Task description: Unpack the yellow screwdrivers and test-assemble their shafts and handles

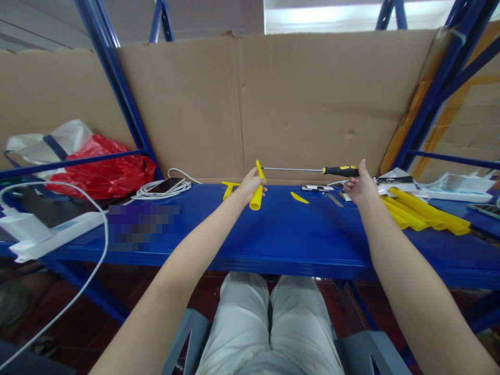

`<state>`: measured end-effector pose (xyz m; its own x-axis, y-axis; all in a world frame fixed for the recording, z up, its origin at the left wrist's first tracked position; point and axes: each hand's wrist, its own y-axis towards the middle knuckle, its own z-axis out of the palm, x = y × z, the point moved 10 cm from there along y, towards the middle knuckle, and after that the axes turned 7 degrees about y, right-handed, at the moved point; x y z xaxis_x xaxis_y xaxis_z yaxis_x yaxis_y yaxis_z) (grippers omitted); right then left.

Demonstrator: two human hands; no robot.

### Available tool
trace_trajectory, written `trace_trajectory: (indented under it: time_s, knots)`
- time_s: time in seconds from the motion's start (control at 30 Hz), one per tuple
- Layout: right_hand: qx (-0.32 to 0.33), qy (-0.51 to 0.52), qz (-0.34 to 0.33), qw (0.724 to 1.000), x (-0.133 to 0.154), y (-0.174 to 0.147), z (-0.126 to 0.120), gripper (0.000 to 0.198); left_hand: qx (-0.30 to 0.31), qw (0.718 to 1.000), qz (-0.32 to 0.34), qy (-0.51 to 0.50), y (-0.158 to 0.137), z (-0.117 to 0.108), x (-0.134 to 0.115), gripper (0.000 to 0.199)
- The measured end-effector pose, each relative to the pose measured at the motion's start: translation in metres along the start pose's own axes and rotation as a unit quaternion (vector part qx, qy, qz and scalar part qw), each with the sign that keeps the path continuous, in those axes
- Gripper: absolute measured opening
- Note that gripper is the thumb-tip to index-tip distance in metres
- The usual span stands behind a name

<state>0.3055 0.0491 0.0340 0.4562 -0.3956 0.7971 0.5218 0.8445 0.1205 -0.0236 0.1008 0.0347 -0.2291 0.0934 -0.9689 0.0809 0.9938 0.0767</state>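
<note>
My left hand (pixel 253 185) is closed around a yellow plastic tube-shaped piece (pixel 255 200), held above the blue table. In my right hand (pixel 361 185) is the black and yellow handle of a long screwdriver (pixel 341 171). Its thin shaft runs level to the left, and the tip meets or lies right by the upper part of the yellow piece; I cannot tell whether it is inside. Left of my left hand, a yellow T-shaped part (pixel 228 190) is on the table. Between the hands lies a flat yellow piece (pixel 299 198).
Several yellow tubes (pixel 424 211) lie on the right of the blue table (pixel 289 234). Power strips (pixel 58 234), a coiled white cable (pixel 162 188) and a red plastic bag (pixel 105 166) are at the sides. Cardboard (pixel 304 104) and blue posts (pixel 117 78) stand behind.
</note>
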Motion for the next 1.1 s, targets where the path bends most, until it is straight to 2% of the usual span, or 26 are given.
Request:
trace_trajectory:
  time_s: [0.1, 0.2, 0.3, 0.4, 0.57, 0.87, 0.97, 1.1]
  knots:
    - [0.001, 0.011, 0.035, 0.999, -0.006, -0.001, 0.001, 0.03, -0.006, 1.0, -0.001, -0.001, 0.002, -0.006, 0.007, 0.072]
    - [0.034, 0.006, 0.047, 0.998, -0.008, -0.004, 0.011, 0.024, -0.002, 1.0, 0.001, 0.002, 0.0, -0.008, 0.016, 0.07]
    - [0.043, -0.019, 0.039, 0.998, -0.01, -0.006, 0.014, 0.025, -0.001, 1.0, -0.001, 0.006, 0.0, -0.011, 0.025, 0.069]
    - [0.046, -0.029, 0.0, 0.999, -0.007, -0.006, 0.016, 0.027, -0.009, 1.0, 0.006, 0.002, 0.002, -0.015, 0.029, 0.067]
    - [0.05, -0.028, -0.018, 0.998, -0.002, 0.003, 0.025, 0.025, -0.011, 1.0, 0.006, -0.023, 0.008, -0.018, 0.022, 0.065]
    - [0.021, -0.008, -0.052, 0.998, 0.009, 0.029, 0.05, 0.025, -0.041, 0.996, 0.035, -0.065, 0.019, -0.036, -0.017, 0.073]
    - [0.001, 0.002, -0.053, 0.999, 0.0, 0.024, 0.045, 0.029, -0.039, 0.996, 0.05, -0.07, 0.023, -0.036, -0.015, 0.076]
    - [-0.002, -0.015, -0.021, 1.0, -0.016, 0.019, 0.033, 0.036, -0.032, 0.997, 0.048, -0.052, 0.026, -0.029, 0.006, 0.076]
